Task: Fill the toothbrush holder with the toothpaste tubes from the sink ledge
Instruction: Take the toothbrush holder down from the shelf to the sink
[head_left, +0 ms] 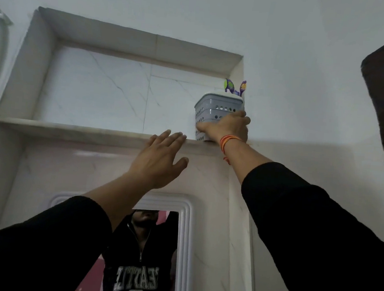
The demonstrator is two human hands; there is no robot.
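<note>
Up high, we see the grey perforated toothbrush holder [214,110] standing at the right end of a recessed wall shelf [73,128], close against the niche's right side wall. Our right hand [228,127] is wrapped around its lower front, fingers closed on the holder, with an orange thread bracelet [229,140] at the wrist. Two colourful ends [234,87] poke up from the holder's top; we cannot tell whether they are tubes or brushes. Our left hand [160,159] is empty, fingers spread flat, reaching toward the shelf's front edge just left of the holder. Both arms wear black sleeves. Below, a white-framed mirror [185,236] hangs on the wall.
</note>
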